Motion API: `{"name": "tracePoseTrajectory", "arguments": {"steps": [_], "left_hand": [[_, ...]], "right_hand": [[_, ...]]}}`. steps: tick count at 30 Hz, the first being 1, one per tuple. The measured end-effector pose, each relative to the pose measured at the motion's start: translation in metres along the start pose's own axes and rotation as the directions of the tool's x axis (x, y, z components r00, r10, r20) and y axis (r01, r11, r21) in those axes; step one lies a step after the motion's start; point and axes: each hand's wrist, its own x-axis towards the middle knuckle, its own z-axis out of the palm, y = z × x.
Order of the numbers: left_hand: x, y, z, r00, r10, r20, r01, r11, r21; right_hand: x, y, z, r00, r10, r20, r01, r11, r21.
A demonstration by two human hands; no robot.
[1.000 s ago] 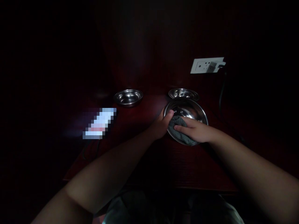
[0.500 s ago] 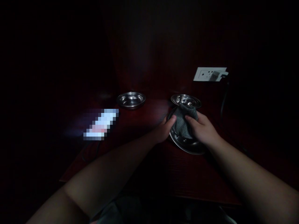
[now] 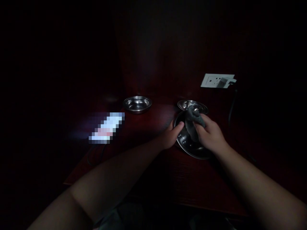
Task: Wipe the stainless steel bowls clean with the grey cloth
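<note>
- The left hand (image 3: 170, 136) grips the left rim of a large metal bowl (image 3: 190, 147), tilted above the red table (image 3: 147, 123).
- The right hand (image 3: 211, 132) clutches a bunched grey cloth (image 3: 191, 126) over that bowl.
- Two smaller metal dishes (image 3: 137, 104) sit behind, one near the cloth.
- Any writing on the glowing screen (image 3: 106, 128) is pixelated; markings on the wall socket (image 3: 211, 80) are too small to read.

The forearms (image 3: 115, 171) are bare, clothing (image 3: 124, 215) apparently dark.
</note>
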Motion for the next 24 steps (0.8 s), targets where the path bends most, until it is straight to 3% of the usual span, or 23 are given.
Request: {"name": "tracePoseTrajectory", "arguments": {"steps": [3,6,12,24], "left_hand": [[0.002,0.000,-0.001,0.997,-0.026,-0.070,0.028,0.999,0.035],[0.003,-0.002,-0.003,0.987,-0.094,-0.130,0.101,0.994,0.047],[0.003,-0.005,-0.006,0.990,-0.096,-0.101,0.102,0.993,0.058],[0.002,-0.007,-0.005,0.998,0.021,-0.053,-0.017,0.997,0.080]], "right_hand": [[-0.004,-0.009,0.008,0.943,-0.164,0.288,0.158,0.987,0.043],[-0.005,-0.013,0.007,0.893,-0.148,0.425,0.130,0.989,0.070],[-0.003,-0.012,-0.004,0.863,-0.083,0.498,0.004,0.988,0.157],[-0.007,-0.008,-0.001,0.819,-0.048,0.572,-0.039,0.989,0.139]]}}
